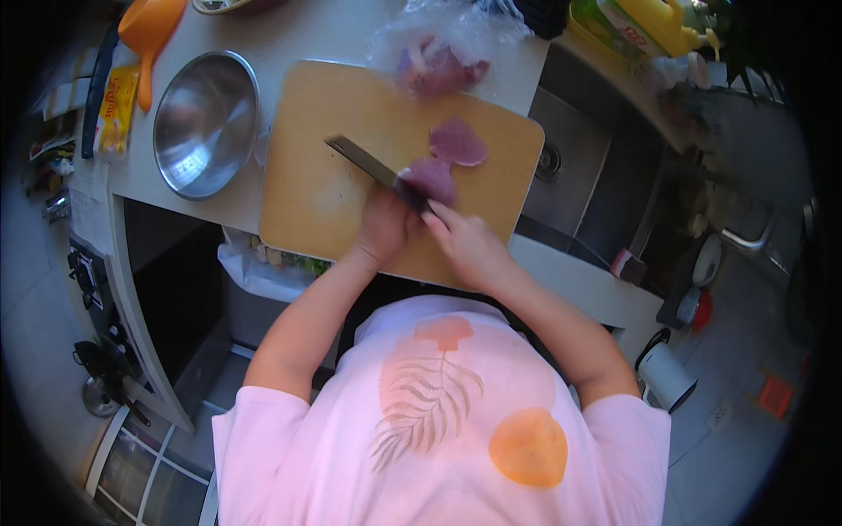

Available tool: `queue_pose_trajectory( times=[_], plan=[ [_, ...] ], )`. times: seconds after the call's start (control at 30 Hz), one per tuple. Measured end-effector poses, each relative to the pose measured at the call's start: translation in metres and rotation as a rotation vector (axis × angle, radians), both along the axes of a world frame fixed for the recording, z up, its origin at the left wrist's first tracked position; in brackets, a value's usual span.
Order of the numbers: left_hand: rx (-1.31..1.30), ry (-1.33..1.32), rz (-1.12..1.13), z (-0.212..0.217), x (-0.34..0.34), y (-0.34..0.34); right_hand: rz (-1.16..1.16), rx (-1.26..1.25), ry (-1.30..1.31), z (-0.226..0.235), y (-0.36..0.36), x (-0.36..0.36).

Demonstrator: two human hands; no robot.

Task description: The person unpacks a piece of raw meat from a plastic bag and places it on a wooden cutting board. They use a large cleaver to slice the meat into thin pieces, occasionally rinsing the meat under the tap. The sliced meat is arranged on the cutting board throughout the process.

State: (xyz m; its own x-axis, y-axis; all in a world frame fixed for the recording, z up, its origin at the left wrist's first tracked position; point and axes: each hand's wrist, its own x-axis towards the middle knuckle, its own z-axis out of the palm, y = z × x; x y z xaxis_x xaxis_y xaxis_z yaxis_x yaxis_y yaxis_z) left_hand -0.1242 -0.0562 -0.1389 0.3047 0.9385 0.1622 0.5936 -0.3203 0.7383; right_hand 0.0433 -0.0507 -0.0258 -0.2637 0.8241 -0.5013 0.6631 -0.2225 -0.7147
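My right hand (465, 245) is closed round the handle of a kitchen knife (361, 161), its dark blade slanting up and left over a wooden cutting board (303, 193). Against the blade's near side, my left hand (386, 226) rests on the board with its fingers curled; whatever lies under them is hidden. A pinkish piece of raw meat (431, 182) touches the far side of the blade. Just beyond it lies another flat meat slice (460, 142). At the board's far edge, a clear plastic bag (447, 35) partly covers a larger lump of raw meat (434, 70).
Left of the board stands a shiny metal bowl (206, 127), with an orange scoop (151, 33) and a yellow packet (117, 110) beyond it. To the right is a dark sink (561, 149). A white bag (263, 272) with greens hangs below the board's near left edge.
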Motion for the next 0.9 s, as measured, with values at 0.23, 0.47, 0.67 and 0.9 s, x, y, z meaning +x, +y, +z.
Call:
queue_pose_trajectory(
  times=[0.23, 0.47, 0.67, 0.9],
  plan=[
    [0.141, 0.129, -0.002, 0.002, 0.002, 0.000, -0.057, -0.054, 0.029, -0.007, -0.021, 0.023],
    [0.059, 0.069, 0.120, 0.013, 0.000, 0.002, -0.094, -0.071, 0.227, -0.009, 0.025, 0.004],
    [0.159, 0.094, 0.026, 0.056, -0.005, -0.007, -0.193, -0.053, 0.214, 0.022, 0.024, 0.025],
    [0.171, 0.075, -0.194, 0.046, 0.008, -0.013, -0.059, -0.045, -0.001, 0.031, -0.034, 0.048]
  ],
)
